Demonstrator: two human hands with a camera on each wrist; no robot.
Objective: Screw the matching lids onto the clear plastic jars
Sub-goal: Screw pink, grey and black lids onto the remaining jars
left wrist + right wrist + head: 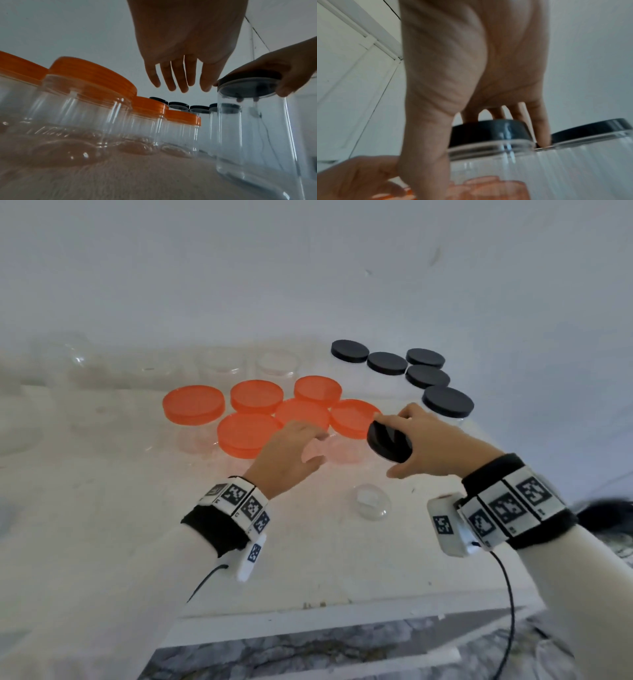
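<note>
My right hand [394,441] grips a black lid [383,445] from above, thumb on the near side and fingers on the far side. The lid sits on the mouth of a tall clear jar [371,503], which leans toward me on the white table. In the left wrist view the same lid [248,86] caps the jar [254,135]. My left hand [294,453] hovers just left of the jar with straight, spread fingers [178,81] and holds nothing. The right wrist view shows the thumb and fingers round the lid [489,132].
Several clear jars with orange lids [246,433] stand close behind my left hand. Several black-lidded jars [447,402] stand at the back right. Lidless clear jars [277,368] line the back left by the wall. The table's front edge [308,611] is near me.
</note>
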